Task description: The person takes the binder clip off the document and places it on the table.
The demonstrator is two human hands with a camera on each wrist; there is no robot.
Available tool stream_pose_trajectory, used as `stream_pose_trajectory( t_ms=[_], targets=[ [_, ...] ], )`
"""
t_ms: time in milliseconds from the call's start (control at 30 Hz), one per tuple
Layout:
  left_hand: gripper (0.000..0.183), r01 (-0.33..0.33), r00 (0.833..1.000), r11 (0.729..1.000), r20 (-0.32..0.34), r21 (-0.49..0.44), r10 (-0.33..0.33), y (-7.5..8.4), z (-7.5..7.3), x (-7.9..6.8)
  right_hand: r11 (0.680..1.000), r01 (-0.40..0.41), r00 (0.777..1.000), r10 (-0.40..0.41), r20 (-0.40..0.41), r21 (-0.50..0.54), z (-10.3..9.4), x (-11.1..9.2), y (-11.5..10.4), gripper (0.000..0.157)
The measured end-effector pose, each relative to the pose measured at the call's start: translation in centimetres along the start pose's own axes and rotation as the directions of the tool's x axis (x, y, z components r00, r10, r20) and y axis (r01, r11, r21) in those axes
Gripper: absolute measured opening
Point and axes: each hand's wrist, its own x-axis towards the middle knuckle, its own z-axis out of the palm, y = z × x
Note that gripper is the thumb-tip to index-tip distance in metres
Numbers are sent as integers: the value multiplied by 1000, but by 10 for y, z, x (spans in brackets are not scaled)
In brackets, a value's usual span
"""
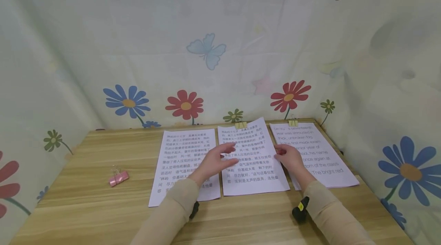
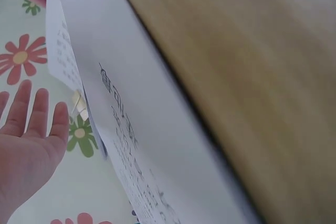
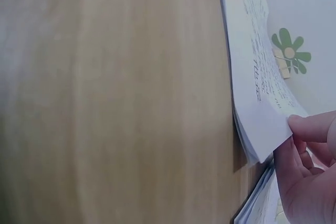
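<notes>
The middle stack of printed sheets (image 1: 255,185) has a yellow binder clip (image 1: 241,125) on its top edge. My right hand (image 1: 290,157) pinches this stack's right edge between thumb and fingers; the right wrist view shows the thumb on top of the paper (image 3: 265,124) and that side lifted off the table. Over the stack's left part hovers my left hand (image 1: 214,162), its fingers spread and slightly bent. In the left wrist view the left palm (image 2: 26,166) holds nothing.
On the left lies another printed stack (image 1: 186,153), with no clip seen on it. A stack with English text (image 1: 330,160) sits at right under a second yellow binder clip (image 1: 293,123). A pink binder clip (image 1: 118,177) rests on the wooden table (image 1: 86,206). Flowered cloth (image 1: 151,65) hangs behind.
</notes>
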Motion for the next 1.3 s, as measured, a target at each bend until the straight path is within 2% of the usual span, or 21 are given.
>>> stream_pose_trajectory(
  t_ms=[100,333,533,733,1000,1300],
  targets=[
    [62,-7,1000,1000,-13,-2,7,1,3,4,1000,-2,1000,2,-5,15,0,0,0,39],
    [59,-31,997,995,-65,95,37,6,10,15,998,-53,998,53,-14,37,2,-1,0,33],
    [56,-66,991,983,-105,169,84,12,14,22,998,-45,998,47,-51,31,3,-3,-3,29],
    [55,-93,983,981,-141,170,118,17,16,28,997,-65,995,67,-68,33,3,-3,-3,27],
    [54,-103,979,977,-154,189,133,22,16,33,995,-84,992,89,-92,52,4,1,1,24],
    [53,-115,972,976,-182,183,148,27,9,39,975,-113,988,130,-78,190,0,0,13,27]
  ],
)
